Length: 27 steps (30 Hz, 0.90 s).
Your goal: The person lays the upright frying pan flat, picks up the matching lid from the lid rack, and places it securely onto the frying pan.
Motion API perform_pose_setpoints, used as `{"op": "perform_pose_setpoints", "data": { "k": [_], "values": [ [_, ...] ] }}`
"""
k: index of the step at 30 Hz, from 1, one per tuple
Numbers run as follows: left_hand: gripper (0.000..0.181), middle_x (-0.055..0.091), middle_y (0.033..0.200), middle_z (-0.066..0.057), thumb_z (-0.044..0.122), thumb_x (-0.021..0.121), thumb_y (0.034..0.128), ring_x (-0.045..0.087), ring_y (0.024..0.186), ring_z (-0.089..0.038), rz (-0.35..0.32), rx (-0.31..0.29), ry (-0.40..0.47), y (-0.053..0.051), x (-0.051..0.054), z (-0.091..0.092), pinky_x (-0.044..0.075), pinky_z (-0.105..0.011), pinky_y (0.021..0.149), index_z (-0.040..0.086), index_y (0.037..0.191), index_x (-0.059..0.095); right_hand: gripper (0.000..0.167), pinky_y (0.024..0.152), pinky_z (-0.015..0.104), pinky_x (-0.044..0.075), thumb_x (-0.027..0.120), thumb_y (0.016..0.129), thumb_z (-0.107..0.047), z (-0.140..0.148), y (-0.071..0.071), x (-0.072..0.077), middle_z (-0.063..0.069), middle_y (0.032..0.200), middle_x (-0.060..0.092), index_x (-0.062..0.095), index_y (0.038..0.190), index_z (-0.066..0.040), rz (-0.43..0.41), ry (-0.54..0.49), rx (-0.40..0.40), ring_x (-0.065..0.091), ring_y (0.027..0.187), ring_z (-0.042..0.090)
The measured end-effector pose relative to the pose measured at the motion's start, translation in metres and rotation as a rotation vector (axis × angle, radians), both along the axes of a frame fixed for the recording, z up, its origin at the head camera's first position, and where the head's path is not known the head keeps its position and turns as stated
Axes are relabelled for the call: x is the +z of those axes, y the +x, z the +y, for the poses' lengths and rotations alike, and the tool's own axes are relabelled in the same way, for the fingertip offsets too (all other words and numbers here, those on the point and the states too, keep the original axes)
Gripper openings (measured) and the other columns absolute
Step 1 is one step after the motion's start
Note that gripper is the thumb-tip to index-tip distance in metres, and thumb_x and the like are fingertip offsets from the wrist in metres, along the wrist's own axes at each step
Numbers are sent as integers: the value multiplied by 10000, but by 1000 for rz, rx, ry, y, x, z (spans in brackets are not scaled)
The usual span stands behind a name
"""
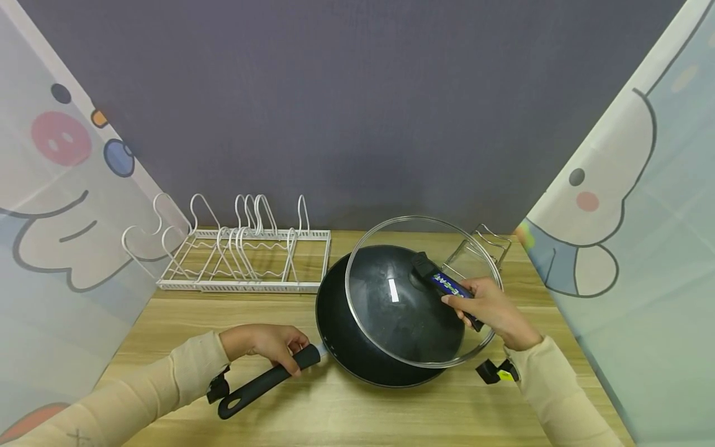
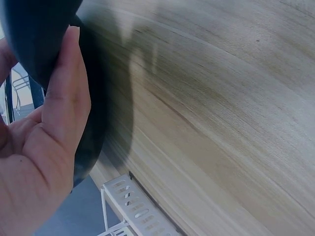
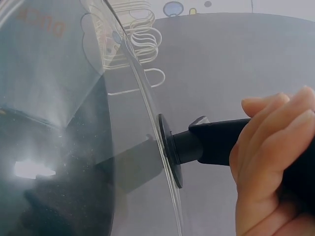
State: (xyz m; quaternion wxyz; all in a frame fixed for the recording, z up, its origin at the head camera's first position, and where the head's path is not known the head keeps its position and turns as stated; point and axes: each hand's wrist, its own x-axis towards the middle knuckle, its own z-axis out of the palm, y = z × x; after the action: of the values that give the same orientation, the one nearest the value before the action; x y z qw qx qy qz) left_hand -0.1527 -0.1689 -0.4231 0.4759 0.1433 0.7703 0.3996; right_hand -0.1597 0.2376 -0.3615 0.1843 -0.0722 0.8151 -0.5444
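A black wok (image 1: 337, 313) with a long black handle (image 1: 259, 386) is at the middle of the table. My left hand (image 1: 274, 344) grips that handle close to the wok; in the left wrist view its fingers (image 2: 66, 93) lie along the dark handle. A clear glass lid (image 1: 385, 335) with a metal rim overlaps the wok, shifted to the right. With my right hand (image 1: 488, 307) I hold the lid by its black handle (image 1: 424, 267), which carries a blue label. In the right wrist view the lid handle (image 3: 216, 142) runs into my curled fingers. I cannot tell whether lid and wok touch.
A white wire rack (image 1: 240, 287) with upright loops stands at the back left of the wooden table (image 1: 346, 416). Behind the lid, at the back right, is a small metal wire stand (image 1: 499, 245). A grey panel (image 1: 357, 124) and printed side panels enclose the table.
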Motion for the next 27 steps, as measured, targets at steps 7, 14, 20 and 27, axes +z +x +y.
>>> {"op": "perform_pose_setpoints", "data": {
  "k": [7,14,20,27],
  "values": [
    [260,616,876,-79,-23,702,772,617,701,-147,-4,-1,-2,0,0,0,530,-272,578,40,1007,610,355,445,255,440,668,883,-210,-3,1,-3,46,604,549,565,942,124,0,-31,4,499,455,125],
    [268,616,877,-83,-20,707,768,620,701,-150,-6,-2,4,-1,0,0,534,-277,583,38,1011,611,377,460,266,456,678,873,-222,-6,3,-5,56,605,560,564,930,133,-16,-42,3,507,464,113],
    [254,615,874,-78,-18,707,769,616,695,-142,2,-6,-2,0,2,1,528,-270,582,44,996,612,388,437,251,457,660,889,-208,-9,4,-10,42,602,557,549,944,160,-20,-78,22,505,458,94],
    [250,615,871,-75,-13,712,765,615,689,-137,11,-8,1,1,2,1,524,-262,571,48,987,614,366,448,222,471,657,890,-176,-14,3,-16,13,599,562,564,962,170,-3,-113,45,505,462,80]
  ]
}}
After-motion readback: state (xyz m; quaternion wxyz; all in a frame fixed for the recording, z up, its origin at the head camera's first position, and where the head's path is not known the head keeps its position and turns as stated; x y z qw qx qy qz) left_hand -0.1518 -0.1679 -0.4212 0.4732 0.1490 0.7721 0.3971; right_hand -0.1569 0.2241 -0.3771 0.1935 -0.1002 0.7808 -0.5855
